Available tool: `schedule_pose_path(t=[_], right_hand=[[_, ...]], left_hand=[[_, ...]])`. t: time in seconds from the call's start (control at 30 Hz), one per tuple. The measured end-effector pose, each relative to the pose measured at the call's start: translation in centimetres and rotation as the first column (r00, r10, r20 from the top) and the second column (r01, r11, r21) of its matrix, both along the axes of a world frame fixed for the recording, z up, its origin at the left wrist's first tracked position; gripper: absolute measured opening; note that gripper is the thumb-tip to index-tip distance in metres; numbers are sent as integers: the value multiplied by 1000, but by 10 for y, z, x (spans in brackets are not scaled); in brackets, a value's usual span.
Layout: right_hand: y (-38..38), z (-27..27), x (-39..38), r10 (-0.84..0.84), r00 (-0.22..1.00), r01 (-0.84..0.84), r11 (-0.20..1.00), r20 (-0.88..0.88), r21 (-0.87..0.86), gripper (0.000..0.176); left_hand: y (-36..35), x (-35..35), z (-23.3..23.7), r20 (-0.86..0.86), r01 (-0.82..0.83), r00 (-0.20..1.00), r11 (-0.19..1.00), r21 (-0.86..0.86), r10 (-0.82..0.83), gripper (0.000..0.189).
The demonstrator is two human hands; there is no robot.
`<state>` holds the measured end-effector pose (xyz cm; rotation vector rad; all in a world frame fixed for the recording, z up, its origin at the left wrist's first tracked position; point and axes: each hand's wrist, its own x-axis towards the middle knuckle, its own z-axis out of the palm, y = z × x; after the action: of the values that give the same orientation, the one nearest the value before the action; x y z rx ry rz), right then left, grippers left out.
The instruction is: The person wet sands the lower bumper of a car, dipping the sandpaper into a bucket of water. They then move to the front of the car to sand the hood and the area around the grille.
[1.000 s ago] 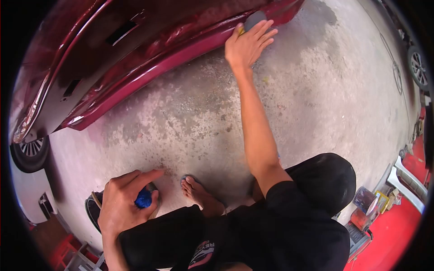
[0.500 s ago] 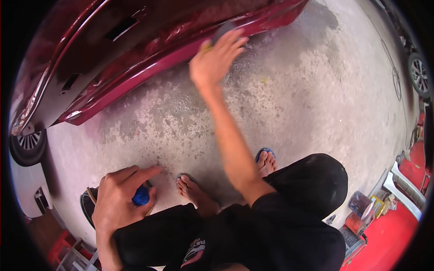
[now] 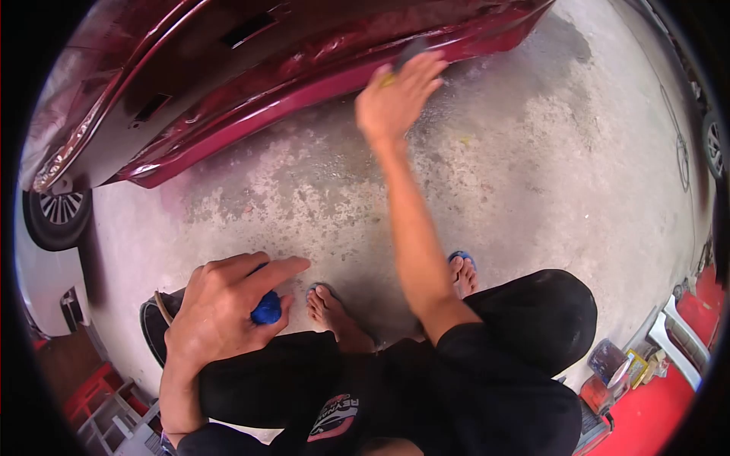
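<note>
Low at the left, my left hand [image 3: 220, 311] is curled around a rounded blue thing [image 3: 268, 308], possibly a bottle; most of it is hidden in the palm. My right arm reaches forward, and my right hand [image 3: 401, 99], a little blurred, lies fairly flat over a dark flat pad [image 3: 413, 50]. A bit of yellow [image 3: 388, 79] shows by the thumb side. The pad is against the lower edge of a dark red car body [image 3: 296, 95], beneath the panel with dark slots.
Wet, stained concrete floor [image 3: 342, 182] lies between my sandalled feet and the car. A black bucket [image 3: 152, 327] stands beside my left hand. Cans [image 3: 608, 361] and a red surface [image 3: 646, 418] are at right. A car wheel [image 3: 57, 216] is at far left.
The view has shifted, so the car and both hands appear further right. My right hand remains on the pad at the car's lower edge; my left hand keeps its hold on the blue thing.
</note>
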<state>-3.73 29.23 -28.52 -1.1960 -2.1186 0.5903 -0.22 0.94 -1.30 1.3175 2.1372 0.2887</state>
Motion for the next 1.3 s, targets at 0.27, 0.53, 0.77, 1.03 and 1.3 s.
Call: schedule_pose_path(t=[0.27, 0.53, 0.77, 1.03, 1.3], right_hand=[[-44, 2, -12, 102, 993, -101, 995, 53, -21, 76], [58, 6, 2, -83, 987, 81, 996, -138, -22, 76], [31, -7, 4, -19, 999, 15, 994, 36, 113, 76], [-23, -14, -14, 45, 999, -44, 992, -7, 121, 76], [87, 0, 3, -132, 985, 145, 983, -114, 110, 76]], left_hand=[[9, -6, -2, 9, 6, 1000, 999, 47, -6, 46], [-14, -11, -3, 31, -44, 998, 997, -61, 46, 44], [1, -8, -5, 62, -1, 998, 1000, 9, 1, 44], [17, -7, -3, 40, 29, 999, 999, -22, -28, 45], [-5, -8, -6, 36, -23, 999, 998, -65, 25, 44]])
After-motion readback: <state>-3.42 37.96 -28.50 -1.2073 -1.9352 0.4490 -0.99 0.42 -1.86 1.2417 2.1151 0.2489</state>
